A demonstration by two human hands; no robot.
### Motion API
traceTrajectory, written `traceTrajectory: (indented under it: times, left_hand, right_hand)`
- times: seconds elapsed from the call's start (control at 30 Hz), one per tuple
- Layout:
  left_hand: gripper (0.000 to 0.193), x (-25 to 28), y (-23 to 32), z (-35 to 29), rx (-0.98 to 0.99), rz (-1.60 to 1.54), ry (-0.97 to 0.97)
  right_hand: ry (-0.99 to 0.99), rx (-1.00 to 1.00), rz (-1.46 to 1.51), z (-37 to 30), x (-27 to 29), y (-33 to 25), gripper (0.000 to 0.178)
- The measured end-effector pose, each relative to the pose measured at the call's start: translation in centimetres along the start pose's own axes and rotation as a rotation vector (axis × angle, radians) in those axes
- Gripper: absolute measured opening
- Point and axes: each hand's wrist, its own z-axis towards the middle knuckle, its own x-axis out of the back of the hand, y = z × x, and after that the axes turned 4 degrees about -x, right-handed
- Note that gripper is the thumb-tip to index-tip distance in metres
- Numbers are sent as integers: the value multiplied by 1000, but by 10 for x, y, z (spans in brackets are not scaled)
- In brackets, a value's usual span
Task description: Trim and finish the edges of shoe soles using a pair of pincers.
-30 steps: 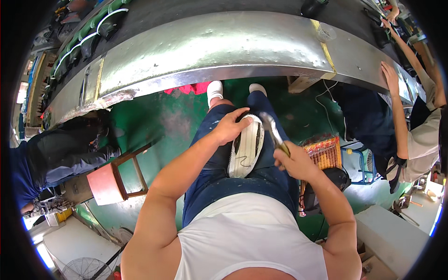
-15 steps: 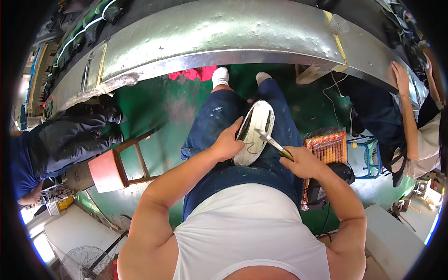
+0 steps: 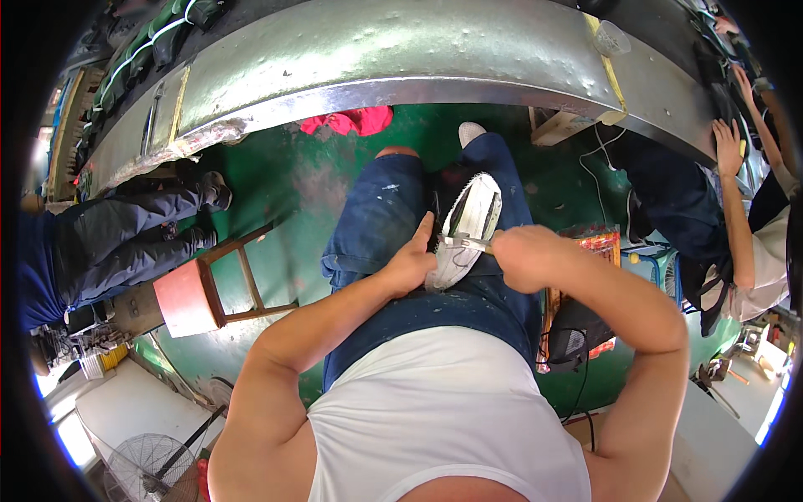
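The bench [image 3: 401,67], dented bare metal with 2 yellow strips, spans the top of the view; a clear cup [image 3: 612,38] sits beside the right strip. The floor [image 3: 276,171] is green and worn pale in patches. A red cloth [image 3: 360,121] lies on it near the bench's front edge.

To the left are a red-seated stool [image 3: 188,299] and, lower, a wire fan [image 3: 150,473]. To the right are a loose white cable [image 3: 594,176], a blue chair [image 3: 657,266] and a black bag [image 3: 577,335]. Co-workers occupy both sides; 1 co-worker's hand [image 3: 728,149] rests at the bench.

The shoe [image 3: 475,205] (white face up) lies between the seated person's thighs. The left hand [image 3: 408,268] grips its left edge. The right hand [image 3: 523,258] is closed around a metal tool [image 3: 468,243] lying across the shoe; the fist hides the handle.
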Motion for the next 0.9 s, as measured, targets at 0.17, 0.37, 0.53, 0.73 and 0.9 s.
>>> traceTrajectory:
  times: [0.17, 0.37, 0.53, 0.73, 0.9]
  left_hand:
    - [68, -1, -28, 3, -17, -694, 57]
    - [61, -20, -37, 36, 32, -175, 443]
    - [54, -19, -18, 31, -181, 305, 464]
    - [51, -19, -27, 28, -282, 460, 417]
    - [55, -17, -26, 24, -333, 547, 362]
  right_hand:
    - [21, 125, -54, 30, -11, 19, 19]
    - [374, 247, 133, 48, -75, 43, 16]
    - [566, 159, 252, 37, -104, 38, 26]
    - [679, 151, 164, 26, -94, 54, 40]
    - [597, 33, 92, 28, -81, 49, 35]
